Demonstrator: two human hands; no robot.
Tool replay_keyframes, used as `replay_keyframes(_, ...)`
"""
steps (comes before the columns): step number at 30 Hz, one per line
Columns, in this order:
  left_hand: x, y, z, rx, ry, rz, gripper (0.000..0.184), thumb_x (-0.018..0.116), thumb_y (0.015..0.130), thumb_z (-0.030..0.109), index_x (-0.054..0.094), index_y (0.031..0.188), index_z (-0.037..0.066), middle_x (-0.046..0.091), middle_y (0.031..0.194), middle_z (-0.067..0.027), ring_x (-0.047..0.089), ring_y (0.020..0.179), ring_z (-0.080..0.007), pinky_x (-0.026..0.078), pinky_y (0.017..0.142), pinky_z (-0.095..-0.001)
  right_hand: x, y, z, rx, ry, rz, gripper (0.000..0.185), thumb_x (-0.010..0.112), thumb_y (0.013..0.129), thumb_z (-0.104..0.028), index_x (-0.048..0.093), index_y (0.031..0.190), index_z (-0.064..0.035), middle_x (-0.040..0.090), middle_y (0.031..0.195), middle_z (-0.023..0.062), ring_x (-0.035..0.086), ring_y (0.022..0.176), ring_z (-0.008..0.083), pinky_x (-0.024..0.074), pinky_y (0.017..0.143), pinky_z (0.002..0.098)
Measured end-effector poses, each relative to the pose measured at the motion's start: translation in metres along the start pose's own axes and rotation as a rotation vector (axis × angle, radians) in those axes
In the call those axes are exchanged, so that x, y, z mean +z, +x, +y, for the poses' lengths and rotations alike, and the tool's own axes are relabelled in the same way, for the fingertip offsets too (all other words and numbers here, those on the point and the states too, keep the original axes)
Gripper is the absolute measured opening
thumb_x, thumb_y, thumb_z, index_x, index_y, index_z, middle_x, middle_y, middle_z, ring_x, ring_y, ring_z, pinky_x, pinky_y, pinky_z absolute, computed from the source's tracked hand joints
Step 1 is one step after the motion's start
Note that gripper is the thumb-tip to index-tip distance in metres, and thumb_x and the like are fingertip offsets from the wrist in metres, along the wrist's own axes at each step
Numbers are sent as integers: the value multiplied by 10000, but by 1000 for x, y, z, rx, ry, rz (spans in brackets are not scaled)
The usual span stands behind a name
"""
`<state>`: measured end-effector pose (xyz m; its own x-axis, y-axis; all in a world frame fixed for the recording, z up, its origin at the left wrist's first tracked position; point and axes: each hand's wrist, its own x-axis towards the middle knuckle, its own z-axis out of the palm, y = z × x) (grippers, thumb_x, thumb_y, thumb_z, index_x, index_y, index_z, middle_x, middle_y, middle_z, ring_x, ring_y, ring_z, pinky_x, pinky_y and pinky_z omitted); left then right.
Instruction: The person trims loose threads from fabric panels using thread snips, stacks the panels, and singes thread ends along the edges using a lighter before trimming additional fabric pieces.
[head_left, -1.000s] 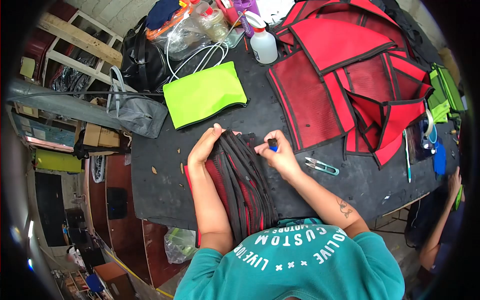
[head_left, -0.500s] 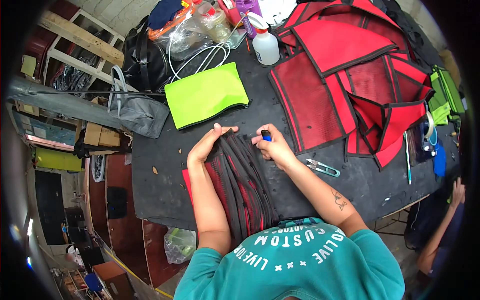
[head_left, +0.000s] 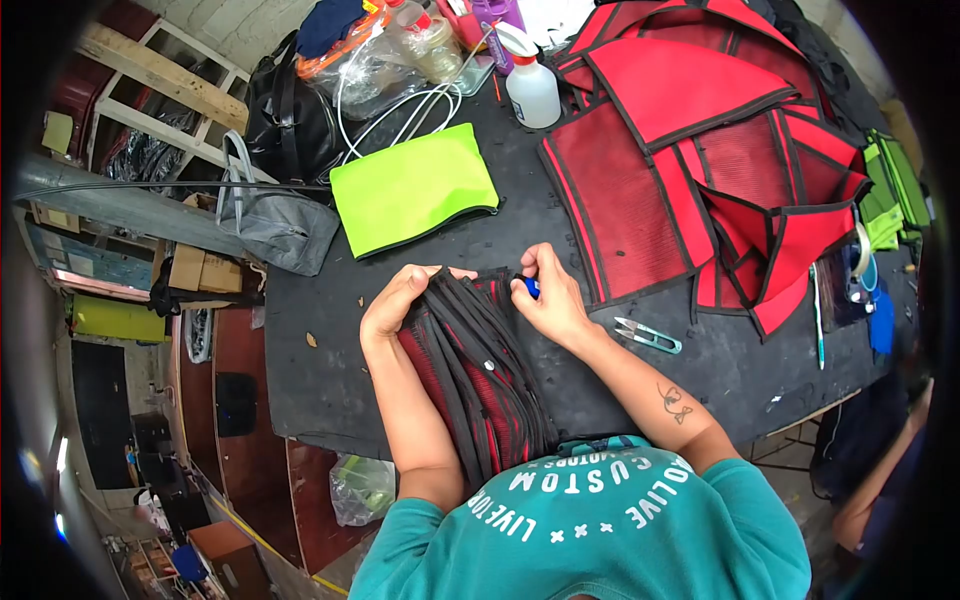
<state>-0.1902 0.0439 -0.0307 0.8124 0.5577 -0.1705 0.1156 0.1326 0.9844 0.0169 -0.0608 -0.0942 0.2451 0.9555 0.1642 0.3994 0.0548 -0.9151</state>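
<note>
A thick bundle of red mesh pieces with black binding (head_left: 470,370) stretches from my body up to my hands. My left hand (head_left: 402,298) is wrapped round its far end, thumb on the near side and fingertips showing past the top. In my right hand (head_left: 552,296) is a blue lighter (head_left: 530,288), held close beside the bound edges at the bundle's top corner; most of the lighter is hidden by the fingers, and no flame can be made out. Thread snips (head_left: 648,336) with a teal handle lie on the table just right of my right hand.
Beyond my hands lies a lime-green zip pouch (head_left: 415,190) on the black table (head_left: 320,380). Red mesh panels (head_left: 620,210) are heaped at the right, a spray bottle (head_left: 532,90) behind them. A grey bag (head_left: 285,230) sits at the left edge. Another person's arm (head_left: 885,470) shows far right.
The bundle's far end has shifted and fanned out toward my right hand. My left hand has moved slightly left and down. The lighter has turned and is more covered by my right fingers.
</note>
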Motion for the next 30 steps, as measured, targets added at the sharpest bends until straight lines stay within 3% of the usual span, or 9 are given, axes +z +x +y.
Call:
replay_keyframes(9,1,0,0,5,18,13,798,488,815,668,633,1054,-80,658,1018,-160,613,964,-211,430,917,-317,5,0,-6,-61,-11,17,338,607,806,-175,396,1040,-53,527,894,137,589,819,287,483,695,386)
replay_keyframes(13,0,0,1,25,38,17,805,489,808,673,636,1044,-83,656,1017,-167,614,957,-218,432,908,-322,2,-3,-4,-83,-16,30,314,613,825,-170,403,1019,-40,522,841,102,585,779,217,482,664,352)
replay_keyframes(16,0,-1,3,59,69,14,821,484,801,683,638,1032,-89,654,1018,-174,616,950,-223,433,901,-324,-1,-7,6,81,256,11,278,616,848,-173,423,984,-27,519,804,59,551,748,125,465,643,304)
replay_keyframes(21,0,-4,6,129,134,8,857,455,794,714,639,972,-104,632,1038,-221,623,926,-251,453,868,-341,-6,-10,9,145,377,-56,238,614,859,-171,449,946,-23,511,774,28,506,712,64,440,626,264)
replay_keyframes(24,0,-4,9,156,172,15,865,435,799,727,640,897,-108,598,1075,-291,632,900,-290,486,828,-366,-2,-9,14,72,429,-79,264,608,859,-235,468,938,-25,541,828,117,569,725,224,466,661,338)
replay_keyframes(28,1,-6,10,172,194,7,876,421,797,738,643,882,-105,601,1071,-291,632,903,-296,489,824,-371,-2,-10,3,-154,92,93,280,633,823,-233,470,933,-33,555,806,106,587,684,262,473,631,359)
replay_keyframes(30,3,-5,12,157,199,18,894,417,784,753,644,879,-106,603,1067,-288,633,901,-295,490,823,-370,-4,-9,-5,-135,60,66,282,637,806,-227,468,928,-37,559,806,103,589,677,275,474,623,371)
